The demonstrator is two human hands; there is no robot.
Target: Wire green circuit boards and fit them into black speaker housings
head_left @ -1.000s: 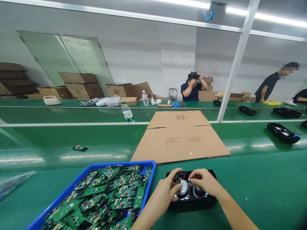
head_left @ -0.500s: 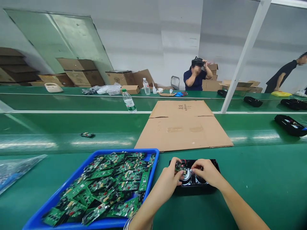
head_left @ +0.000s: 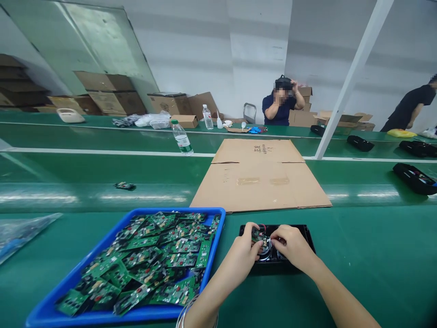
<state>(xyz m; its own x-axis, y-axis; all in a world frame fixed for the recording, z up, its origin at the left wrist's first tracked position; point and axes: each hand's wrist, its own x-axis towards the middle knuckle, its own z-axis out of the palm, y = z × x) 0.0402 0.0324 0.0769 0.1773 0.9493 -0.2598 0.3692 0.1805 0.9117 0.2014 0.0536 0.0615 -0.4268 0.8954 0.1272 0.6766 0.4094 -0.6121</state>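
Note:
A black speaker housing lies on the green bench in front of me, with a round silver speaker partly visible inside. Over its left part, my left hand grips a small green circuit board between thumb and fingers. Red wire shows behind the board. My right hand pinches a small white connector at the board's right edge. Left of my hands is a blue tray heaped with several green circuit boards.
Beyond the housing lies a flat cardboard sheet. A bottle stands behind the tray, and a loose board rests farther left. Black cases sit at right. Two people are across the benches; a white post rises at right.
My right hand has moved left, bringing its fingertips to the board's edge and covering more of the right speaker. The view has shifted slightly.

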